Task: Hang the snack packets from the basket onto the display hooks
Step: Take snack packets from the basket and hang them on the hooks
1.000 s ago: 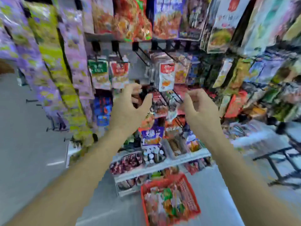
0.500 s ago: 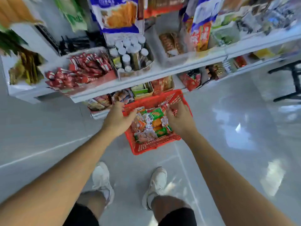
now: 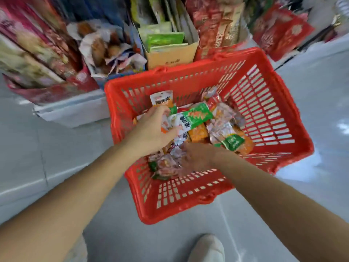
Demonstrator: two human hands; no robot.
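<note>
The red plastic basket [image 3: 190,71] stands on the floor below me, holding several snack packets [image 3: 224,127] in orange, green and silver. Both my hands are inside it. My left hand [image 3: 151,130] grips a green-and-white packet [image 3: 191,118] between fingers and thumb, lifted slightly above the pile. My right hand [image 3: 199,157] is blurred and lies low over the packets at the basket's near left corner; its fingers cannot be made out. No display hooks are in view.
Just behind the basket runs the low white shelf edge [image 3: 75,112] crowded with bagged goods and a cardboard box [image 3: 171,53] of green packets. Red bags [image 3: 283,33] hang at the back right. My white shoe [image 3: 209,248] is on the grey floor.
I have bent down from the hook display to the basket. Both hands went from the basket's rim into the pile, and the left hand has taken hold of a green-and-white packet.
</note>
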